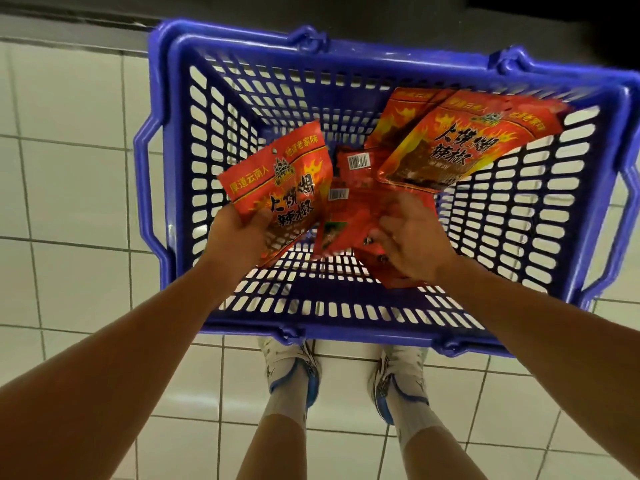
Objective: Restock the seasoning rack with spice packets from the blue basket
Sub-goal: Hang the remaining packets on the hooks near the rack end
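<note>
Left hand: the left hand (239,233) reaches into the blue basket (162,161) and grips one red spice packet (280,188) by its lower edge, thumb across the front; the packet is lifted above the basket's floor and tilted, its printed face turned up.
Right hand: the right hand (412,244) is also inside the basket, to the right of the held packet, fingers curled down onto the loose packets (349,216) on the floor; whether it has pinched one or only touches them cannot be told, since the fingertips are blurred.
Loose packets: a heap in the middle of the basket floor, some lying back side up with barcodes showing.
Leaning packets: several more packets (460,143) rest overlapped against the basket's far right wall, faces up.
Basket: stands on the white tiled floor (69,168), its far rim close to a dark base strip (104,26).
Person: two feet in white shoes (294,372) stand just beside the basket's near rim.
</note>
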Available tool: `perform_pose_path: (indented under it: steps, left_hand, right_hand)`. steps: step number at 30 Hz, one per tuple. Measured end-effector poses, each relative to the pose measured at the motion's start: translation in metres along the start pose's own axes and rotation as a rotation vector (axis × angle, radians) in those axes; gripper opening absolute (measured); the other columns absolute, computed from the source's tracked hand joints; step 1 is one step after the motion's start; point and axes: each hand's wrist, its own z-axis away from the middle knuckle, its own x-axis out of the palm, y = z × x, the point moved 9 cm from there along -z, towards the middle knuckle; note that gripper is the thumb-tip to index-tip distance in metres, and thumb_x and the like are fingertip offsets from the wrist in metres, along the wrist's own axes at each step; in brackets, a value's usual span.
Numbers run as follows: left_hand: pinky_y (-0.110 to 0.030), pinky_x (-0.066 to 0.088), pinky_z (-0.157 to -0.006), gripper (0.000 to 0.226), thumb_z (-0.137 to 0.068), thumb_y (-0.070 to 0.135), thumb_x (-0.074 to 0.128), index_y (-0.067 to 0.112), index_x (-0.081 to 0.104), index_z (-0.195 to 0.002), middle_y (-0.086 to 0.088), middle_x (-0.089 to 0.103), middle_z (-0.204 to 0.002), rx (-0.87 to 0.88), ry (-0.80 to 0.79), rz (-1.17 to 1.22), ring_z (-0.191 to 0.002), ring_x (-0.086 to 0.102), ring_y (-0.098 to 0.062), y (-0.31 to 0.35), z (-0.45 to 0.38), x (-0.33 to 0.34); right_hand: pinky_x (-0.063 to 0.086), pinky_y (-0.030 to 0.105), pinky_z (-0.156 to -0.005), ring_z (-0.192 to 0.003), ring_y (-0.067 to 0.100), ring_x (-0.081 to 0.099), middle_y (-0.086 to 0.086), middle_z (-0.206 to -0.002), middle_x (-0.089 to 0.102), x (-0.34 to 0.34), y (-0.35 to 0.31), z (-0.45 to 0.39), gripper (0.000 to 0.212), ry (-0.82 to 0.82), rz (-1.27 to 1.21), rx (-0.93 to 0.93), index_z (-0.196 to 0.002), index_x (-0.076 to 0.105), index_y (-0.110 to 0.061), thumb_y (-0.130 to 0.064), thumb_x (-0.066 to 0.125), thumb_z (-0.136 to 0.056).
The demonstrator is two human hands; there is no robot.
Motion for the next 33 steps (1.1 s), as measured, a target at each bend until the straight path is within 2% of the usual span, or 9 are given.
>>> perform_pose_path:
  steps: [2,5,8,10,13,19,21,28,33]
  left_hand:
    - [-0.037,0.060,-0.070,0.011,-0.100,0.020,0.058,0.023,0.068,-0.097,0.007,0.077,-0.085,-0.011,-0.023,0.054,-0.080,0.075,-0.012,0.008,0.006,-0.004]
    - [-0.039,0.060,-0.073,0.013,-0.101,0.022,0.059,0.020,0.069,-0.094,0.004,0.077,-0.085,0.009,-0.048,0.134,-0.082,0.075,-0.016,0.034,0.021,-0.010]
    - [-0.039,0.058,-0.071,0.020,-0.100,0.028,0.060,0.021,0.073,-0.086,0.001,0.076,-0.084,0.000,-0.059,0.259,-0.077,0.074,-0.018,0.065,0.047,-0.012]
    - [-0.045,0.061,-0.075,0.023,-0.100,0.032,0.060,0.020,0.075,-0.087,-0.004,0.077,-0.089,0.006,-0.082,0.339,-0.081,0.074,-0.024,0.090,0.072,-0.011]
    - [-0.050,0.059,-0.085,0.022,-0.095,0.040,0.064,0.022,0.077,-0.093,-0.007,0.079,-0.097,0.015,-0.082,0.452,-0.090,0.076,-0.028,0.134,0.121,-0.020]
    - [-0.028,0.060,-0.063,0.014,-0.087,0.047,0.073,0.035,0.080,-0.083,0.001,0.080,-0.089,0.234,-0.082,0.499,-0.080,0.077,-0.016,0.261,0.265,-0.059]
    - [-0.030,0.060,-0.063,0.022,-0.072,0.051,0.079,0.031,0.080,-0.081,-0.003,0.080,-0.090,0.286,-0.102,0.522,-0.080,0.077,-0.019,0.305,0.320,-0.073]
    - [-0.045,0.059,-0.077,0.007,-0.087,0.034,0.075,0.028,0.078,-0.088,-0.004,0.078,-0.091,0.514,-0.049,0.604,-0.083,0.074,-0.024,0.454,0.499,-0.128]
    - [-0.053,0.058,-0.088,0.013,-0.079,0.044,0.074,0.034,0.078,-0.087,-0.002,0.077,-0.092,0.707,-0.076,0.591,-0.090,0.070,-0.026,0.557,0.624,-0.159]
  right_hand:
    - [0.047,0.031,-0.076,-0.085,0.015,0.060,0.008,-0.101,0.067,-0.025,-0.011,-0.003,0.033,0.036,-0.286,0.071,-0.092,0.070,-0.006,-0.031,0.051,-0.101]
    - [0.039,0.025,-0.053,-0.053,0.005,0.043,-0.014,-0.061,0.050,-0.069,-0.009,0.004,0.030,0.138,-0.779,0.289,-0.079,0.065,-0.023,-0.035,0.048,-0.101]
    - [0.047,0.046,-0.056,-0.064,0.020,0.044,0.002,-0.068,0.048,-0.117,-0.009,0.022,0.031,0.284,-1.023,0.436,-0.081,0.067,-0.022,-0.036,0.051,-0.103]
    - [0.054,0.065,-0.077,-0.079,0.027,0.055,0.013,-0.082,0.059,-0.143,-0.021,0.033,0.030,0.334,-1.196,0.498,-0.086,0.070,-0.015,-0.034,0.054,-0.103]
    - [0.060,0.060,-0.078,-0.082,0.028,0.068,0.011,-0.087,0.072,-0.184,-0.050,0.056,0.023,0.399,-1.381,0.617,-0.089,0.070,-0.015,-0.030,0.059,-0.102]
    - [0.061,0.051,-0.075,-0.082,0.031,0.072,0.014,-0.091,0.075,-0.327,-0.136,0.122,0.028,0.465,-1.484,0.527,-0.084,0.073,-0.015,-0.028,0.057,-0.102]
    - [0.061,0.042,-0.066,-0.076,0.026,0.074,0.010,-0.087,0.077,-0.387,-0.169,0.150,0.030,0.475,-1.483,0.452,-0.087,0.073,-0.016,-0.027,0.051,-0.105]
    - [0.058,0.055,-0.091,-0.094,0.030,0.072,0.015,-0.108,0.076,-0.585,-0.288,0.268,0.029,0.619,-1.423,0.189,-0.101,0.075,-0.017,-0.040,0.072,-0.084]
    - [0.057,0.059,-0.084,-0.084,0.025,0.067,0.007,-0.089,0.076,-0.713,-0.353,0.363,0.008,0.861,-1.255,0.051,-0.081,0.080,-0.026,-0.031,0.077,-0.075]
